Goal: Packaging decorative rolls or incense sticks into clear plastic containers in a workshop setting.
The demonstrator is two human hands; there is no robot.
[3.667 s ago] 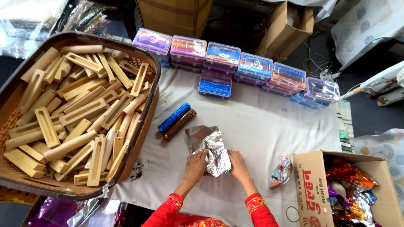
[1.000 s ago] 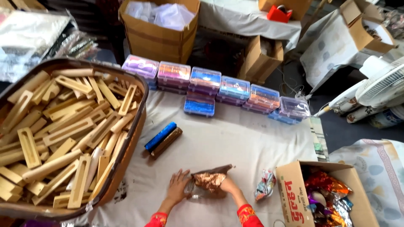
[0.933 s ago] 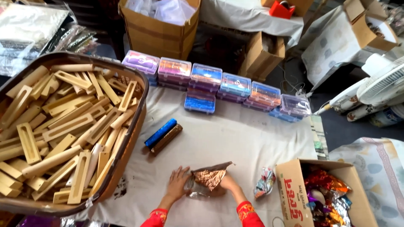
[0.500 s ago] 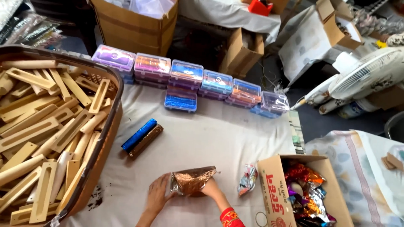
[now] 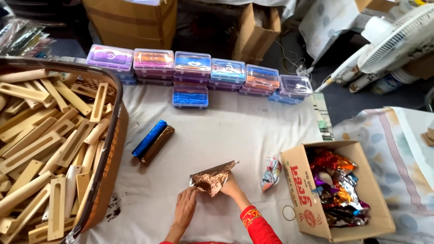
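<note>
A crumpled sheet of copper-coloured foil [image 5: 212, 177] is lifted off the white tablecloth [image 5: 235, 131] near the front edge. My left hand [image 5: 186, 208] pinches its lower left corner. My right hand [image 5: 233, 187] grips its right side from underneath. What the foil wraps is hidden. A blue foil-wrapped bar [image 5: 149, 138] and a brown foil-wrapped bar [image 5: 158, 144] lie side by side to the upper left of my hands.
A large brown basket [image 5: 110, 153] of pale wooden pieces fills the left. Several coloured plastic boxes [image 5: 192, 63] line the far edge. A cardboard box [image 5: 307, 199] of shiny wrappers stands right, with a loose wrapper [image 5: 271, 173] and a rubber band [image 5: 288, 213] beside it. A fan [image 5: 398, 36] lies beyond.
The foil was flat and silver side up under both hands; now it is folded copper side out and held up. The camera view has shifted right.
</note>
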